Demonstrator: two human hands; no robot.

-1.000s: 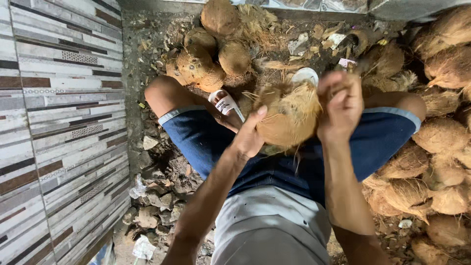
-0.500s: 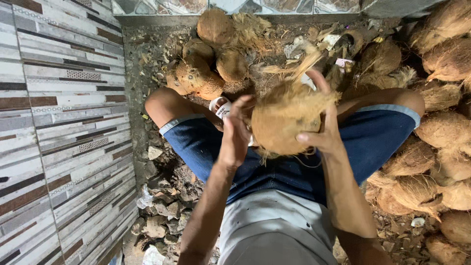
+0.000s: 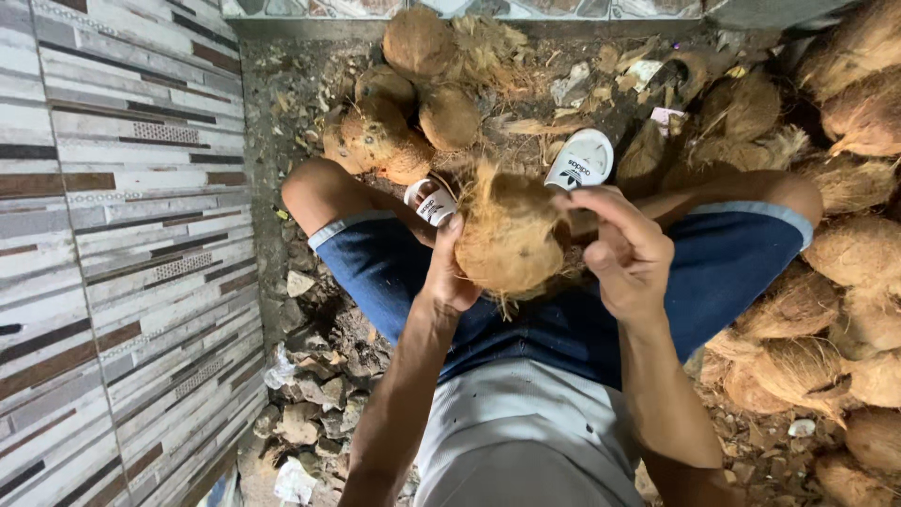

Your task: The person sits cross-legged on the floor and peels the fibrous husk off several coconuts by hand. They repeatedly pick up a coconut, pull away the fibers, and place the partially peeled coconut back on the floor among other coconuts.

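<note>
**Husky coconut held over the lap**

Seated, blue shorts [image 3: 394, 272], knees apart. Left hand [image 3: 449, 272] cups the fibrous coconut [image 3: 511, 239] from its side, fingers closed against it. Right hand [image 3: 624, 249] sits just beside the nut with fingers curled; can't tell if its grip has any husk. Past that, white sandals [image 3: 582, 160], then loose coconuts [image 3: 418, 42] by the wall, more piled [image 3: 859, 249] on the right

L hand [image 3: 449, 272] palm behind coconut [image 3: 511, 235]

Blue shorts [image 3: 394, 272], pale grey shirt [image 3: 526, 422], white slide sandals [image 3: 582, 160], bare forearms.
</note>
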